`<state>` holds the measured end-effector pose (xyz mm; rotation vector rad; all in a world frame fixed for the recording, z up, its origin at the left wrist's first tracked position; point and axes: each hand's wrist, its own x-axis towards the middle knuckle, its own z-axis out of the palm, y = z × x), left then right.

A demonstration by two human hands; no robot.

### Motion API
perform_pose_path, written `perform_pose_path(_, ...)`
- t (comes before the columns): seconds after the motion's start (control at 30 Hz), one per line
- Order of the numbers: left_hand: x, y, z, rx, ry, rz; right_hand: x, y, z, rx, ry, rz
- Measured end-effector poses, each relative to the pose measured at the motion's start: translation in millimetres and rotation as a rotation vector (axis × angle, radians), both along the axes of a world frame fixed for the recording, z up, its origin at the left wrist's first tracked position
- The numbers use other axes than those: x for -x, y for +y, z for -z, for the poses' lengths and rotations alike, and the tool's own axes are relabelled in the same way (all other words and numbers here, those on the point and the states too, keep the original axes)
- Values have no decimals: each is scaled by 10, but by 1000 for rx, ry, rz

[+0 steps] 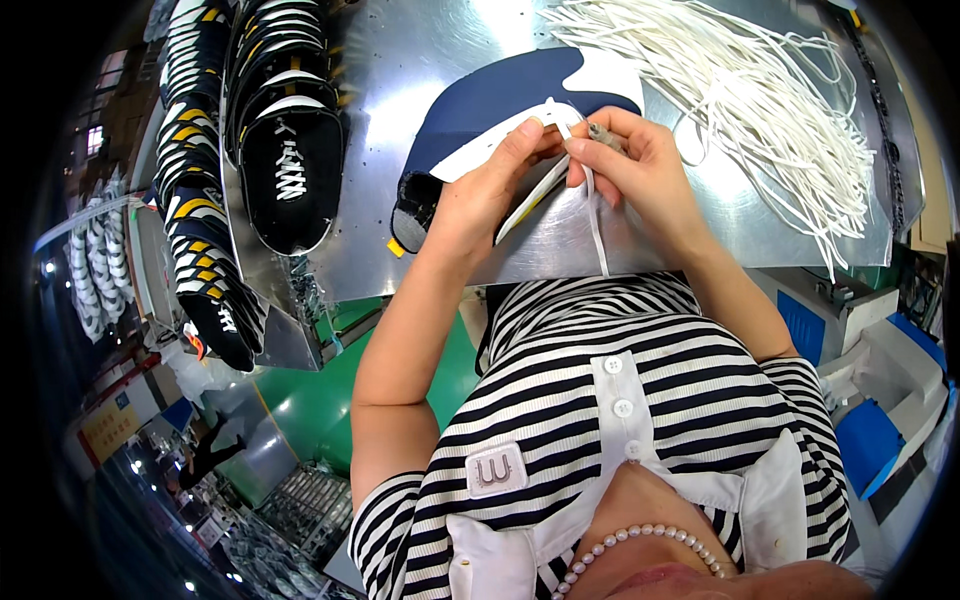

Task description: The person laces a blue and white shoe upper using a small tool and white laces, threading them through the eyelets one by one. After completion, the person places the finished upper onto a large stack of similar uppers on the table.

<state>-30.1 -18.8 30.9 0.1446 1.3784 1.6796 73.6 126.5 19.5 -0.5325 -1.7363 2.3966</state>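
A navy and white shoe upper (490,95) lies on the metal table in front of me, its dark lining showing at the near left end. My left hand (490,185) pinches the upper along its white eyelet strip. A white shoelace (597,235) passes through the strip's area and hangs down to the table's near edge. Close beside the left fingertips, my right hand (640,165) has thumb and fingers closed on the lace. A small greyish tool with a rounded end (602,134) sticks out between the right fingers; its tip is hidden.
A large pile of loose white laces (740,110) covers the table's right side. On the left, black laced uppers (290,180) stand stacked in a row, with another row of navy, white and yellow uppers (195,200) beyond. The metal table's (350,265) near edge is just before my body.
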Motion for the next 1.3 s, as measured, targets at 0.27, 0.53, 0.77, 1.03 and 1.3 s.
perform_pose_path(0.27, -31, 21, -7, 70, 228, -72, -38, -1, -46, -270, -76, -31)
perform_pose_path(0.53, -130, 33, -92, 84, 323, -145, -156, -59, -1, -448, 103, 106)
perform_pose_path(0.77, -176, 28, -89, 95, 360, -159, -159, 8, -77, -420, 23, 5)
perform_pose_path(1.03, -270, -57, -38, 252, 1079, -23, -84, 194, -256, -539, -129, -237)
perform_pose_path(1.3, -210, -108, 48, 185, 538, -87, 39, 101, -190, -1244, -36, -243)
